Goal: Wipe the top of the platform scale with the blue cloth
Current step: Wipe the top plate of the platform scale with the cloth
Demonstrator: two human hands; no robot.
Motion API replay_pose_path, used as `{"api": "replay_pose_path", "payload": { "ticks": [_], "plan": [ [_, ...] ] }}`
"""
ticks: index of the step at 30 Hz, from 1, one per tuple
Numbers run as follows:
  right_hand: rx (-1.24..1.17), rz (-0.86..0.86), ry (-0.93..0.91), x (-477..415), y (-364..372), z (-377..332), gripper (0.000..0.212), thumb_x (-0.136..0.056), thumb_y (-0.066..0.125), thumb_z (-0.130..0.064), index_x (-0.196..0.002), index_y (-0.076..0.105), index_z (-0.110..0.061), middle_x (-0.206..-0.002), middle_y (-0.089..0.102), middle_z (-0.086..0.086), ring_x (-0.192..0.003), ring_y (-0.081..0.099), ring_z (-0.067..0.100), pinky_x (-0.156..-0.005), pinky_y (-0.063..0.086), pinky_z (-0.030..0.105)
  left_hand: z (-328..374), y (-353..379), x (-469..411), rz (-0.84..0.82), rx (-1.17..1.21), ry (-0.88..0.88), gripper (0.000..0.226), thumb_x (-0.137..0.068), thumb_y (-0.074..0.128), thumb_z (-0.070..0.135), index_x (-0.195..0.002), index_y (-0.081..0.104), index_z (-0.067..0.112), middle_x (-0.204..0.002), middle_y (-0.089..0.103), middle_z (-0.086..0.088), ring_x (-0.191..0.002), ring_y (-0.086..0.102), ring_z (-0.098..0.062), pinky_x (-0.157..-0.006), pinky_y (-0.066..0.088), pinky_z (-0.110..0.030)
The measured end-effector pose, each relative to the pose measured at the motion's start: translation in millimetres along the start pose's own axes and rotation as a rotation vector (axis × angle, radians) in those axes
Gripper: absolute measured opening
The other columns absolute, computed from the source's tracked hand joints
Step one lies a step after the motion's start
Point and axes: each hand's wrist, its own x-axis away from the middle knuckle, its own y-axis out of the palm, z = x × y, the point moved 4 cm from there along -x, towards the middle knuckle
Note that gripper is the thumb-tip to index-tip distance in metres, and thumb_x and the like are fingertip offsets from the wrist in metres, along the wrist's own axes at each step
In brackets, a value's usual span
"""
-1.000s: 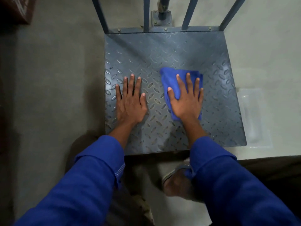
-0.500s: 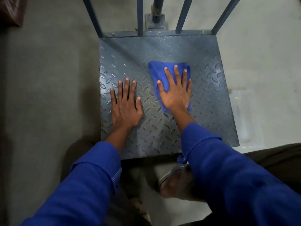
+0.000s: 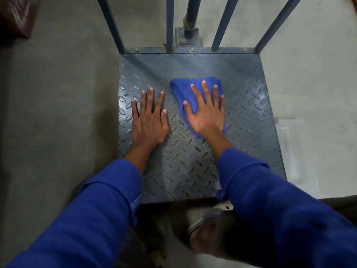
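The platform scale's top is a grey diamond-tread steel plate on the floor in front of me. A folded blue cloth lies on it, a little beyond the plate's middle. My right hand presses flat on the cloth with fingers spread, covering its near half. My left hand rests flat and open on the bare plate to the left, a short gap from the cloth.
Blue upright bars and a round post rise along the plate's far edge. A clear plastic sheet lies on the floor to the right. My sandalled foot sits just before the near edge. A dark box is far left.
My right hand has slid the blue cloth away from me toward the far edge and slightly left. My left hand stays flat on the plate.
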Motion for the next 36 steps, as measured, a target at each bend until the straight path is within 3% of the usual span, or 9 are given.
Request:
{"api": "replay_pose_path", "payload": {
  "ticks": [6, 14, 24, 27, 29, 30, 31, 34, 36],
  "plan": [
    [-0.002, -0.048, 0.020, -60.7, -5.4, 1.4, 0.069, -0.105, 0.024, -0.071, -0.167, 0.012, -0.043, -0.178, 0.003, -0.006, -0.165, -0.005, 0.030, -0.132, 0.003, 0.056, -0.1, -0.4, -0.4, -0.009, 0.004, -0.005, 0.063, -0.109, 0.022, 0.044, -0.170, 0.014, 0.028, -0.179, 0.004, -0.005, -0.166, -0.001, -0.024, -0.132, -0.001, -0.055],
    [0.026, -0.016, -0.134, 9.4, 1.3, -13.9, 0.066, -0.105, 0.026, -0.071, -0.166, 0.019, -0.045, -0.177, 0.011, -0.011, -0.165, 0.000, 0.025, -0.133, 0.005, 0.051, 0.5, 1.2, 0.4, 0.019, -0.017, -0.001, 0.063, -0.109, 0.027, 0.041, -0.170, 0.016, 0.027, -0.179, 0.008, -0.006, -0.166, 0.002, -0.025, -0.132, 0.006, -0.057],
    [-0.024, -0.108, -0.013, -94.4, -3.1, -24.0, 0.066, -0.104, 0.026, -0.071, -0.165, 0.014, -0.049, -0.178, 0.002, -0.009, -0.164, -0.007, 0.029, -0.132, -0.001, 0.055, -0.3, -0.7, 0.8, 0.008, 0.003, 0.006, 0.064, -0.109, 0.027, 0.043, -0.170, 0.015, 0.028, -0.179, 0.003, -0.004, -0.165, -0.004, -0.023, -0.131, 0.004, -0.057],
    [0.014, -0.202, -0.340, -82.6, 2.5, -39.6, 0.063, -0.105, 0.030, -0.070, -0.164, 0.018, -0.052, -0.178, 0.006, -0.011, -0.165, -0.003, 0.027, -0.132, 0.002, 0.053, 0.0, -0.4, -0.6, 0.011, 0.003, 0.001, 0.064, -0.108, 0.029, 0.042, -0.169, 0.020, 0.027, -0.179, 0.008, -0.005, -0.166, -0.001, -0.024, -0.131, 0.005, -0.057],
    [0.003, -0.170, -0.562, -80.0, 2.5, -28.7, 0.063, -0.103, 0.035, -0.072, -0.162, 0.028, -0.051, -0.176, 0.018, -0.010, -0.164, 0.009, 0.028, -0.131, 0.012, 0.055, 0.0, -0.3, -0.7, 0.012, 0.004, -0.001, 0.063, -0.108, 0.029, 0.042, -0.168, 0.022, 0.026, -0.178, 0.010, -0.005, -0.165, 0.001, -0.025, -0.131, 0.005, -0.058],
    [-0.006, -0.115, -0.570, -84.8, -0.2, -16.0, 0.064, -0.102, 0.035, -0.072, -0.162, 0.032, -0.048, -0.175, 0.024, -0.008, -0.164, 0.014, 0.030, -0.130, 0.017, 0.057, -0.1, -0.1, -0.6, 0.009, 0.001, -0.003, 0.063, -0.108, 0.028, 0.043, -0.169, 0.021, 0.026, -0.179, 0.008, -0.005, -0.166, 0.000, -0.025, -0.131, 0.005, -0.058],
    [-0.026, -0.051, -0.489, -90.6, -4.8, -0.4, 0.065, -0.102, 0.035, -0.072, -0.162, 0.035, -0.045, -0.174, 0.026, -0.006, -0.163, 0.016, 0.031, -0.129, 0.020, 0.058, 0.1, -0.1, -0.6, 0.005, -0.003, 0.000, 0.064, -0.109, 0.027, 0.043, -0.170, 0.017, 0.027, -0.179, 0.005, -0.005, -0.166, -0.002, -0.025, -0.131, 0.004, -0.058],
    [-0.091, 0.046, 0.042, -89.1, -12.3, 31.5, 0.068, -0.104, 0.030, -0.070, -0.165, 0.028, -0.041, -0.177, 0.017, -0.002, -0.164, 0.007, 0.031, -0.131, 0.012, 0.057, -0.3, -0.2, 0.1, 0.000, -0.013, 0.008, 0.065, -0.109, 0.025, 0.045, -0.170, 0.013, 0.027, -0.179, 0.000, -0.005, -0.165, -0.005, -0.025, -0.131, 0.004, -0.058],
    [-0.005, -0.001, 0.107, -77.0, -4.8, 7.5, 0.068, -0.105, 0.021, -0.069, -0.167, 0.016, -0.042, -0.178, 0.006, -0.002, -0.165, -0.001, 0.031, -0.132, 0.004, 0.056, -0.9, -0.5, -0.7, -0.001, -0.010, 0.005, 0.065, -0.109, 0.026, 0.045, -0.170, 0.014, 0.027, -0.179, 0.001, -0.005, -0.165, -0.005, -0.025, -0.131, 0.004, -0.058]
  ]
}}
